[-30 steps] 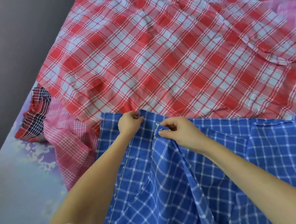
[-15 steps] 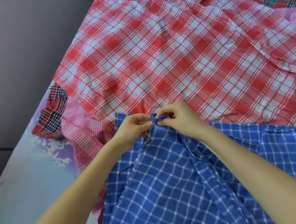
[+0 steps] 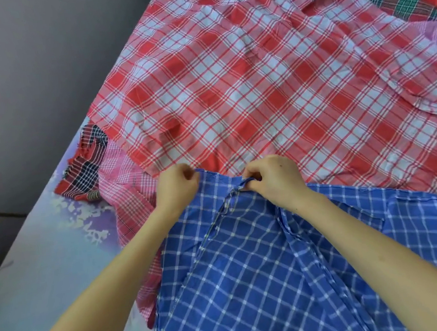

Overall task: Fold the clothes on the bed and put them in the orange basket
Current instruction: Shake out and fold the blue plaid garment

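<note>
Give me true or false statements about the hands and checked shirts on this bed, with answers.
1. Both the left hand and the right hand pinch the far edge of the blue-and-white checked cotton shirt. True.
2. The blue shirt is already folded into a square. False: it lies spread open.
3. The red-and-white checked cotton shirt lies beyond the blue shirt, spread out. True.
4. The left hand lies flat and open. False: its fingers curl on the blue shirt's corner.
</note>
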`<state>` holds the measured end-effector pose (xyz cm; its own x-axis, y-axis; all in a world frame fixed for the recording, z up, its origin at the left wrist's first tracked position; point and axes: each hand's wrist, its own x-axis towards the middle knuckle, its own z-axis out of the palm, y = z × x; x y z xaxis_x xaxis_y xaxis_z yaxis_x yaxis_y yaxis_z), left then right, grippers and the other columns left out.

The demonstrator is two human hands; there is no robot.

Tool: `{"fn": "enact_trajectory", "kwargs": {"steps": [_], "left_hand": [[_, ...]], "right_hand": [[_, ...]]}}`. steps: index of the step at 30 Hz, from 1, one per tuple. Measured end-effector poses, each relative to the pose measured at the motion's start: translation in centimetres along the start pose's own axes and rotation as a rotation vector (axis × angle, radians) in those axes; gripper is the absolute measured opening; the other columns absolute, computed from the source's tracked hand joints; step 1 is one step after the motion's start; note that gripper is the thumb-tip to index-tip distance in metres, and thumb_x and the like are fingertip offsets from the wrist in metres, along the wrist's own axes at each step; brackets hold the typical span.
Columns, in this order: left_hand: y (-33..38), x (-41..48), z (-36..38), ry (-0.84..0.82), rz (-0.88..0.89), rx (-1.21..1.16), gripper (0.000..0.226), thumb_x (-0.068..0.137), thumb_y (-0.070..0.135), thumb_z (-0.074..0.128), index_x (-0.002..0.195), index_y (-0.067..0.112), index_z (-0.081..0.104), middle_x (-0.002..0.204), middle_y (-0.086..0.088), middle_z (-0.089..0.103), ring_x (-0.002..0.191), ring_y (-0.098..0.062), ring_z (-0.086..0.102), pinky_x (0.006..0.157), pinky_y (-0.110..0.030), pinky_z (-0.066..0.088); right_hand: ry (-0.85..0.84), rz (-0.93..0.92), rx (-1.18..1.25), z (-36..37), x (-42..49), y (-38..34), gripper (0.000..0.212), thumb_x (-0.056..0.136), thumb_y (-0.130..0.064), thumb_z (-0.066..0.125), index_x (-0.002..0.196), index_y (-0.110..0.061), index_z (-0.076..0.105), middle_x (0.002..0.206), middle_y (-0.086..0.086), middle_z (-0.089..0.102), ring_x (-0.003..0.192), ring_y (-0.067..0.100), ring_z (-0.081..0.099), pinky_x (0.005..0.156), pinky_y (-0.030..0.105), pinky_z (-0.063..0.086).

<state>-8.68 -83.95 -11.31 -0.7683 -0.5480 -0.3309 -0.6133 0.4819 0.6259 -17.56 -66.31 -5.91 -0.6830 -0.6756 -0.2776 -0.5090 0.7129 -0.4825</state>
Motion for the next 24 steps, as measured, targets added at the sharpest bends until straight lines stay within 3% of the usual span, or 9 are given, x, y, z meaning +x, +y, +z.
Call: {"fn": "enact_trajectory", "kwargs": {"steps": [2,4,6,9,12,14,19,22,24], "left_hand": [[-1.6,1.2,0.2,0.079,-0.086,0.277,0.024,0.092,0.023,0.056,0.097,-0.001,0.059,0.098,-0.016,0.061,0.084,-0.030,0.057,0.065,-0.032,0.038],[-2.6,2.4,0.9,-0.003,-0.171,0.360,0.030,0.092,0.027,0.057,0.075,0.004,0.049,0.079,-0.013,0.055,0.066,-0.025,0.050,0.054,-0.030,0.035],[-3.3,3.6,1.8,-0.036,-0.260,0.294,0.043,0.090,0.027,0.060,0.058,0.010,0.036,0.057,-0.004,0.042,0.049,-0.017,0.039,0.043,-0.026,0.028],[-3.5,4.5,2.3,0.040,-0.345,0.106,0.032,0.088,0.016,0.060,0.060,0.007,0.048,0.059,-0.005,0.049,0.054,-0.021,0.049,0.048,-0.026,0.037],[-2.4,3.7,1.9,0.058,-0.270,-0.101,0.010,0.086,0.011,0.063,0.076,0.010,0.061,0.076,-0.005,0.061,0.073,-0.020,0.057,0.066,-0.031,0.046],[-1.0,2.6,1.2,-0.028,-0.195,-0.201,0.006,0.083,0.013,0.067,0.079,0.010,0.065,0.077,-0.002,0.062,0.072,-0.017,0.057,0.070,-0.031,0.048],[4.2,-2.3,-1.9,-0.388,-0.108,-0.528,0.018,0.086,0.005,0.064,0.072,0.013,0.057,0.069,-0.003,0.061,0.063,-0.012,0.058,0.056,-0.018,0.050],[7.9,-6.4,-4.2,-0.502,0.026,-0.581,0.012,0.085,0.004,0.064,0.077,0.010,0.058,0.068,-0.003,0.064,0.059,-0.009,0.062,0.060,-0.018,0.053],[10.0,-9.1,-5.5,-0.566,0.085,-0.656,0.011,0.085,0.000,0.063,0.079,0.008,0.060,0.065,-0.002,0.067,0.058,-0.009,0.064,0.062,-0.019,0.054]], "right_hand": [[0.064,-0.056,-0.034,0.3,-0.4,0.1,0.006,0.082,-0.026,0.069,0.080,-0.021,0.073,0.076,-0.006,0.064,0.076,0.012,0.044,0.060,0.024,0.028],[0.097,-0.118,-0.036,0.4,-0.8,0.1,0.005,0.079,-0.023,0.072,0.079,-0.019,0.074,0.079,-0.004,0.063,0.077,0.015,0.043,0.059,0.023,0.026],[0.072,-0.134,0.009,0.3,-1.0,0.2,0.006,0.078,-0.021,0.073,0.081,-0.017,0.075,0.083,-0.004,0.061,0.081,0.017,0.045,0.067,0.026,0.030],[-0.020,-0.108,0.127,-0.6,-1.7,0.1,0.007,0.081,-0.018,0.071,0.087,-0.015,0.075,0.088,-0.004,0.065,0.084,0.014,0.050,0.075,0.024,0.036],[-0.112,-0.022,0.259,-2.0,-3.0,-0.4,0.012,0.085,-0.012,0.067,0.095,-0.013,0.074,0.093,-0.001,0.069,0.086,0.013,0.060,0.076,0.018,0.046],[-0.146,0.001,0.331,-3.1,-4.2,-1.0,0.013,0.086,-0.009,0.065,0.094,-0.012,0.075,0.091,0.001,0.071,0.083,0.016,0.064,0.077,0.023,0.052],[-0.124,0.016,0.399,-5.2,-6.9,-3.0,0.013,0.084,-0.009,0.068,0.091,-0.014,0.076,0.084,-0.006,0.071,0.079,0.007,0.064,0.077,0.025,0.053],[-0.095,0.024,0.453,-7.0,-9.5,-4.6,0.011,0.082,-0.010,0.070,0.086,-0.017,0.076,0.074,-0.007,0.070,0.065,0.005,0.061,0.062,0.019,0.049],[-0.051,0.015,0.481,-8.4,-11.3,-5.5,0.012,0.081,-0.009,0.071,0.083,-0.021,0.073,0.074,-0.008,0.069,0.065,0.002,0.061,0.063,0.017,0.048]]}}
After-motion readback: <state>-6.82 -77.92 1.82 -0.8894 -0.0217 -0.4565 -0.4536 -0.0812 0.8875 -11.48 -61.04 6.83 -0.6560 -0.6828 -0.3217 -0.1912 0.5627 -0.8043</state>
